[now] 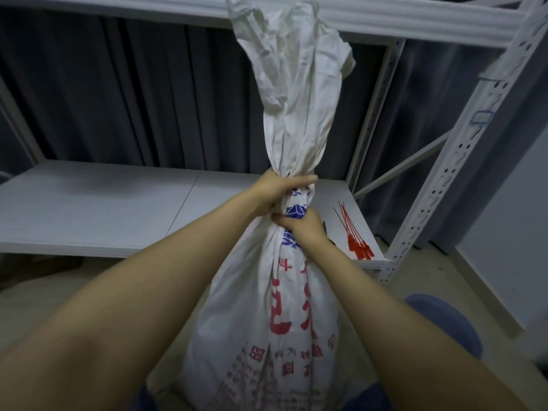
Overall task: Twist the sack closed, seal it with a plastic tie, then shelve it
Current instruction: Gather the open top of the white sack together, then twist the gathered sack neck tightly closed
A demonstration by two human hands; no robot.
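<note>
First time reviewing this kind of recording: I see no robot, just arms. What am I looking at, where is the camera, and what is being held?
There is no machine: a person works with bare hands. The single picture comes from a camera worn on their head, looking forward and down, so both forearms enter from the bottom. The left hand grips the gathered neck of a white printed sack, and the right hand grips it just below. The sack's loose top stands up above the hands; no tie shows around the neck. Behind is a white metal shelf rack; on its lower board, to the right, lies a bunch of red plastic ties, untouched.
</note>
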